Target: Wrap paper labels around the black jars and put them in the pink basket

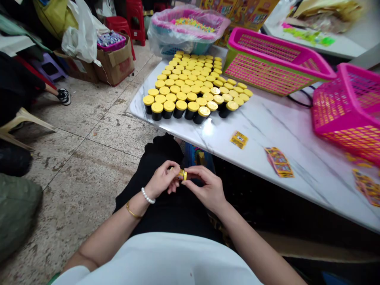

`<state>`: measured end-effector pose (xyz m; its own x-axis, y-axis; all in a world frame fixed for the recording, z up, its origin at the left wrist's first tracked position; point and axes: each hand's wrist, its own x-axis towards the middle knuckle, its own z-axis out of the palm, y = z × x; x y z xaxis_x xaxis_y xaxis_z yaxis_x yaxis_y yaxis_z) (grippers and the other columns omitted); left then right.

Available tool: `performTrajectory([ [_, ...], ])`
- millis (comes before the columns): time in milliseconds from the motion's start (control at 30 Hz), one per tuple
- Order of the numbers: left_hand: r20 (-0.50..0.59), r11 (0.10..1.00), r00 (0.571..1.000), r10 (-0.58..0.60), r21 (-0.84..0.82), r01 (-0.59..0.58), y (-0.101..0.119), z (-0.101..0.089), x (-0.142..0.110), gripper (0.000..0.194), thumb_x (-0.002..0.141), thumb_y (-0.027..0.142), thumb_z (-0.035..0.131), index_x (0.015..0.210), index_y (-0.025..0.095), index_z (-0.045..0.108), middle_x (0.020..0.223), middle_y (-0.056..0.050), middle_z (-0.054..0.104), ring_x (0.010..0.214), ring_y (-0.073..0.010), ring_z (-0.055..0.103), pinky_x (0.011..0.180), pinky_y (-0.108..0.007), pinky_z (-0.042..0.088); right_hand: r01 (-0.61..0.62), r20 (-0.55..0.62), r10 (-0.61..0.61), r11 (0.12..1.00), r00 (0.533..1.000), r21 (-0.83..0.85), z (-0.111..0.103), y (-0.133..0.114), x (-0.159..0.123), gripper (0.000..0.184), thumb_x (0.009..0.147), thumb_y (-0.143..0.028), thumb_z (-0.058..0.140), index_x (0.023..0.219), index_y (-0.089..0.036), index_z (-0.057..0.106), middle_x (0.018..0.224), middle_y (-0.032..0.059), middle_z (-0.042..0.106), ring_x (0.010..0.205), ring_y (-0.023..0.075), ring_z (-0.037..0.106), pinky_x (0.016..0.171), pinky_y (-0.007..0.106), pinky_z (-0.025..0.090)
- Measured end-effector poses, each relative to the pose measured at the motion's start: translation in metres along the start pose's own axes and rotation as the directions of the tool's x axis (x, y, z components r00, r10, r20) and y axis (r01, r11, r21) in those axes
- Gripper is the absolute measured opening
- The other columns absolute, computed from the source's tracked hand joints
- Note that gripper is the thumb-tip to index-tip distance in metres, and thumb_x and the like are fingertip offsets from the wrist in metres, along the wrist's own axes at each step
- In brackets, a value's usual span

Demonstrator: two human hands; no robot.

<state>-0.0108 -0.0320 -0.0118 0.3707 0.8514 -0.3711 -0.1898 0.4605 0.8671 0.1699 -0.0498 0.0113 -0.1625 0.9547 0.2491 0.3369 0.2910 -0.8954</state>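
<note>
My left hand and my right hand meet over my lap, both with fingers pinched round one small yellow-capped container. The container is mostly hidden by my fingers. Up on the white marble table, several black containers with yellow lids stand packed in rows. A small yellow sticker and a stack of stickers lie on the table to the right of my hands.
Two pink mesh baskets sit on the table's far and right side. A plastic-lined tub stands behind the containers. A cardboard box, red stools and another person's shoe are on the tiled floor at left.
</note>
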Motion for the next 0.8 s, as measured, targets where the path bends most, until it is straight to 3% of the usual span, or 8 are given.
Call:
performTrajectory([
  [100,0.004,0.996,0.998,-0.060,-0.063,0.060,-0.001,-0.002,0.003,0.051,0.078,0.065,0.066,0.092,0.016,0.057,0.050,0.007,0.051,0.035,-0.0046,0.039,0.034,-0.015,0.022,0.006,-0.037,-0.007,0.999,0.999,-0.039,0.001,0.003,0.001,0.016,0.075,-0.028,0.081,0.088,-0.023,0.076,0.092,0.0069,0.076,0.083,0.0208,0.073,0.079,0.036,0.062],
  [167,-0.015,0.997,1.000,-0.018,-0.070,0.017,-0.002,-0.002,0.006,0.051,0.073,0.062,0.073,0.087,0.015,0.059,0.054,0.006,0.051,0.039,-0.0031,0.038,0.037,-0.014,0.022,-0.202,-0.066,0.210,0.973,0.975,0.109,0.009,0.009,0.000,0.023,0.070,-0.036,0.085,0.083,-0.021,0.074,0.082,0.0061,0.076,0.072,0.0203,0.072,0.071,0.036,0.063],
  [267,-0.049,0.998,0.998,0.045,-0.044,-0.048,-0.003,-0.002,0.011,0.050,0.070,0.059,0.077,0.088,0.014,0.062,0.061,0.004,0.055,0.044,-0.0035,0.041,0.038,-0.015,0.025,-0.553,0.095,0.568,0.729,0.818,0.403,0.023,0.018,-0.003,0.037,0.064,-0.048,0.087,0.074,-0.018,0.067,0.063,0.0027,0.071,0.054,0.0174,0.068,0.055,0.032,0.061],
  [367,0.006,0.999,1.000,0.009,-0.034,-0.009,-0.004,-0.003,0.012,0.049,0.072,0.060,0.074,0.083,0.015,0.061,0.056,0.006,0.051,0.039,-0.0034,0.037,0.035,-0.016,0.021,-0.679,0.294,0.625,0.564,0.723,0.471,0.026,0.020,-0.004,0.043,0.063,-0.053,0.086,0.070,-0.016,0.065,0.062,0.0033,0.071,0.052,0.0157,0.068,0.053,0.029,0.060],
  [433,0.049,0.999,0.998,-0.046,-0.024,0.047,-0.004,-0.002,0.011,0.050,0.072,0.064,0.072,0.076,0.017,0.056,0.047,0.008,0.045,0.034,-0.0031,0.031,0.033,-0.017,0.018,-0.664,0.323,0.586,0.587,0.743,0.464,0.020,0.018,-0.005,0.040,0.066,-0.050,0.085,0.082,-0.016,0.071,0.073,0.0039,0.074,0.059,0.0157,0.071,0.059,0.030,0.063],
  [567,0.071,0.993,0.991,-0.117,0.006,0.117,-0.005,0.001,0.008,0.054,0.075,0.070,0.066,0.072,0.017,0.052,0.040,0.009,0.043,0.028,-0.0033,0.028,0.030,-0.018,0.017,-0.527,0.260,0.459,0.715,0.850,0.459,0.005,0.010,-0.004,0.049,0.068,-0.035,0.087,0.115,-0.028,0.073,0.107,0.0036,0.073,0.082,0.0184,0.073,0.076,0.039,0.065],
  [667,0.146,0.986,0.980,-0.139,-0.070,0.150,-0.005,0.000,0.008,0.057,0.078,0.072,0.061,0.075,0.015,0.056,0.042,0.006,0.048,0.027,-0.0039,0.031,0.029,-0.017,0.017,-0.384,0.153,0.353,0.822,0.923,0.420,0.005,0.009,-0.005,0.027,0.070,-0.033,0.085,0.096,-0.027,0.080,0.105,0.0049,0.070,0.084,0.0198,0.071,0.070,0.038,0.067],
  [800,0.254,0.961,0.958,-0.132,-0.205,0.187,-0.004,-0.010,0.006,0.055,0.075,0.069,0.067,0.077,0.015,0.058,0.041,0.006,0.048,0.026,-0.0047,0.032,0.028,-0.018,0.015,-0.312,0.033,0.331,0.845,0.943,0.435,0.017,0.013,-0.006,0.018,0.068,-0.037,0.087,0.080,-0.026,0.080,0.090,0.0036,0.065,0.075,0.0194,0.069,0.059,0.037,0.067],
])
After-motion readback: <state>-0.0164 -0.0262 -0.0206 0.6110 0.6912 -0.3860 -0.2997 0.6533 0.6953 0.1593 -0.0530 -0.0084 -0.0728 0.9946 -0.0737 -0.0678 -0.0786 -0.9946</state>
